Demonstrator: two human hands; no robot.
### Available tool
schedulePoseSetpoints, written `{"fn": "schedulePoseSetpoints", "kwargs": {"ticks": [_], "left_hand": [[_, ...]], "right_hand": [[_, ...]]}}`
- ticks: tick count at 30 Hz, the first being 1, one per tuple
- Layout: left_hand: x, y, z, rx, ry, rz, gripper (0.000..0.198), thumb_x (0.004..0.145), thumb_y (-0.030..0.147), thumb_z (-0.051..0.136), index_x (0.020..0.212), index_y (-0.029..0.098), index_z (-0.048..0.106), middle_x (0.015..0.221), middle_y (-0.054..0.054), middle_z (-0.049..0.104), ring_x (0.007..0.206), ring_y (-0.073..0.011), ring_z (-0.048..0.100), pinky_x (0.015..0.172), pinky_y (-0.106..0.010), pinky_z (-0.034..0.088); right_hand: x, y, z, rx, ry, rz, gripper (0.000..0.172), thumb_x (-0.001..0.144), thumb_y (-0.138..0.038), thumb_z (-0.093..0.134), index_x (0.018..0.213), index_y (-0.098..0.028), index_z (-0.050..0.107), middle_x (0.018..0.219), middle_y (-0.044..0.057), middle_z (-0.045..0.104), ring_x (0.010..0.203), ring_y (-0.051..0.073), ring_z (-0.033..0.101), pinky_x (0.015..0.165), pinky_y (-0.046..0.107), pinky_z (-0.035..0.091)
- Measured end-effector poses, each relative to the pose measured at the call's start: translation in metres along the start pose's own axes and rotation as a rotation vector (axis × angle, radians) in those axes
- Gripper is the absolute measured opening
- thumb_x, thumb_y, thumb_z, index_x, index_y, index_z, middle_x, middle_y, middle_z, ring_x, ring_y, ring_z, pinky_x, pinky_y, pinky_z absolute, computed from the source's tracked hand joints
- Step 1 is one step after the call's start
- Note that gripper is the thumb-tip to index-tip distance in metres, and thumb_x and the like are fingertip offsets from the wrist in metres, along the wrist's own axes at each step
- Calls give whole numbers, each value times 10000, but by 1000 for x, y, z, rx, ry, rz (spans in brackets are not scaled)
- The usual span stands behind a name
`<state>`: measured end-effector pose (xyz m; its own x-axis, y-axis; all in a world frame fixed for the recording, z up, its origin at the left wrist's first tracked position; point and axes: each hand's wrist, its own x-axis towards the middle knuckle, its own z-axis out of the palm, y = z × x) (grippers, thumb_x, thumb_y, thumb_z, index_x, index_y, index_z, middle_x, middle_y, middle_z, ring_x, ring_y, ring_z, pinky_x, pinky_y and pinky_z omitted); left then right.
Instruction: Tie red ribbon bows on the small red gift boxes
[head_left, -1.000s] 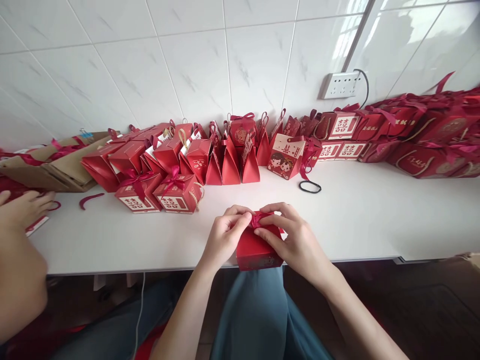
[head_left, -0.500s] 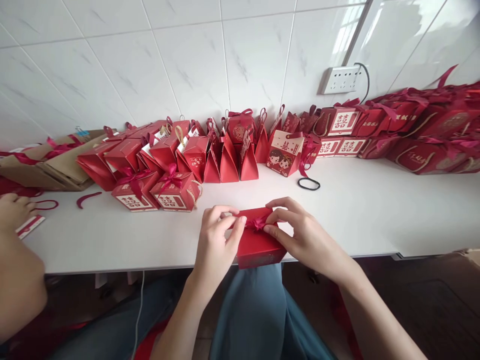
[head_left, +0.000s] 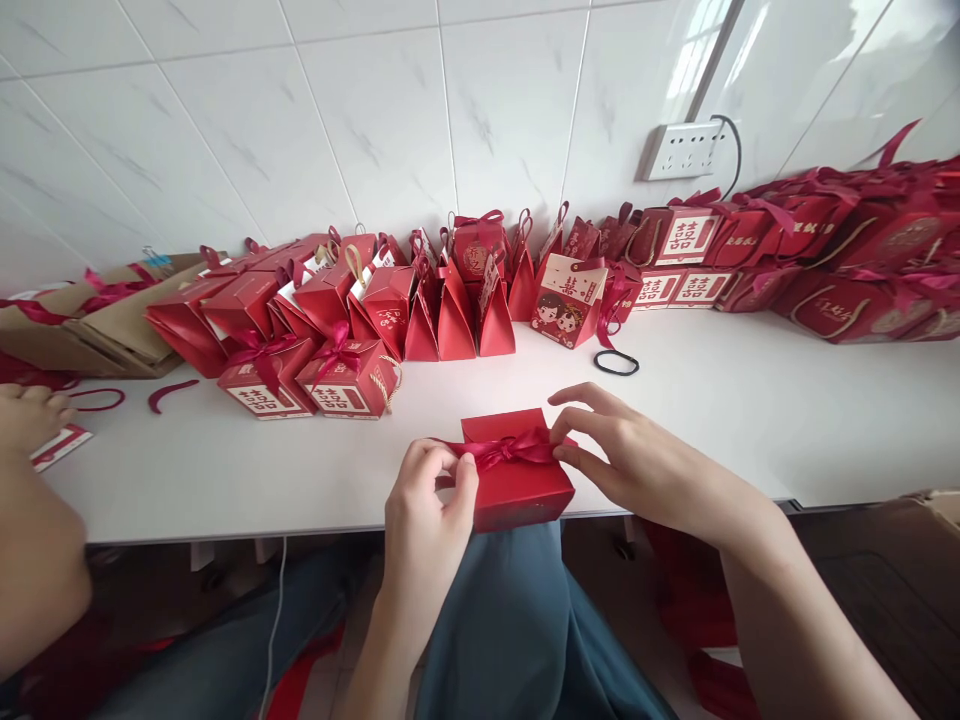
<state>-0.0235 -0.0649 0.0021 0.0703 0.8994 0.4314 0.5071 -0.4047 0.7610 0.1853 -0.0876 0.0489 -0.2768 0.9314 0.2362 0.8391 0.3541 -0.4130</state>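
A red gift box lies at the front edge of the white table, right before my body. Across its top runs a dark red ribbon, knotted in the middle. My left hand is closed in a pinch on the ribbon's left part, beside the box. On the other side, my right hand pinches the ribbon's right part between thumb and finger, its other fingers raised. The ribbon looks stretched sideways between both hands. The far ends of the ribbon are partly hidden by my fingers.
Rows of red gift boxes stand along the tiled wall, with stacked boxes at the right. A black elastic loop lies on the table. At the far left, another person's hand rests near a flat card.
My hands have moved apart from the knot, left hand leftward and right hand rightward. The ribbon now stretches out wider, and more of the box top shows.
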Motion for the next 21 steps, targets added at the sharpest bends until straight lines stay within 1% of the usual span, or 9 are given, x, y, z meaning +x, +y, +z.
{"fn": "schedulePoseSetpoints", "kwargs": {"ticks": [1, 3, 5, 8, 11, 13, 15, 17, 21], "left_hand": [[0, 0, 1, -26, -3, -7, 226, 865, 244, 506, 650, 192, 458, 764, 3, 527, 668, -88, 538, 569, -162, 458], [0, 1, 2, -76, -12, -32, 226, 866, 253, 498, 650, 192, 467, 776, -2, 539, 705, -100, 551, 611, -174, 473], [0, 2, 2, -128, -18, -78, 240, 868, 276, 497, 644, 191, 475, 795, -7, 554, 706, -105, 557, 611, -181, 474], [-1, 3, 2, -208, -47, -167, 277, 863, 322, 509, 624, 187, 467, 918, -22, 610, 653, -94, 546, 532, -177, 450], [0, 3, 2, -258, -72, -222, 298, 852, 336, 522, 609, 182, 447, 1053, -26, 626, 557, -64, 481, 479, -175, 427], [1, 3, 3, -272, -72, -225, 286, 850, 328, 524, 615, 182, 451, 1057, -21, 626, 524, -55, 431, 486, -176, 430], [2, 2, 3, -283, -71, -219, 273, 852, 320, 519, 622, 184, 460, 1023, -21, 626, 542, -63, 433, 506, -176, 435], [3, 1, 4, -287, -64, -215, 260, 852, 318, 515, 631, 188, 470, 955, -24, 618, 604, -85, 480, 531, -175, 443], [2, -4, 4, -288, -56, -206, 234, 856, 322, 507, 662, 192, 489, 823, -17, 555, 718, -121, 524, 597, -183, 453]], "right_hand": [[-1, -1, 1, 14, 32, 20, 117, 925, -279, 502, 955, -199, 581, 1156, 114, 547, 970, 219, 610, 841, 355, 494], [-4, -4, 3, 51, 123, 100, 257, 914, -440, 511, 971, -196, 565, 1048, 96, 588, 856, 202, 612, 758, 330, 493], [-8, -10, 8, 103, 176, 222, 379, 897, -566, 461, 853, -200, 550, 849, 53, 610, 700, 175, 582, 648, 298, 465], [-11, -20, 18, 219, 120, 377, 488, 879, -638, 417, 649, -211, 472, 636, 3, 573, 573, 145, 520, 569, 266, 405], [-9, -25, 27, 310, 111, 456, 517, 834, -671, 463, 601, -210, 435, 571, -16, 533, 528, 126, 462, 532, 250, 359], [-6, -26, 32, 348, 145, 474, 502, 815, -656, 502, 598, -210, 428, 542, -29, 488, 514, 118, 416, 509, 245, 324], [-3, -25, 36, 412, 157, 474, 459, 821, -602, 523, 603, -208, 430, 529, -39, 452, 507, 111, 383, 494, 241, 295], [-1, -23, 39, 513, 149, 479, 412, 832, -543, 522, 612, -205, 439, 528, -45, 431, 505, 105, 362, 488, 237, 277], [0, -16, 40, 820, 95, 503, 406, 796, -541, 567, 620, -195, 446, 552, -48, 419, 524, 97, 347, 499, 231, 263]]}}
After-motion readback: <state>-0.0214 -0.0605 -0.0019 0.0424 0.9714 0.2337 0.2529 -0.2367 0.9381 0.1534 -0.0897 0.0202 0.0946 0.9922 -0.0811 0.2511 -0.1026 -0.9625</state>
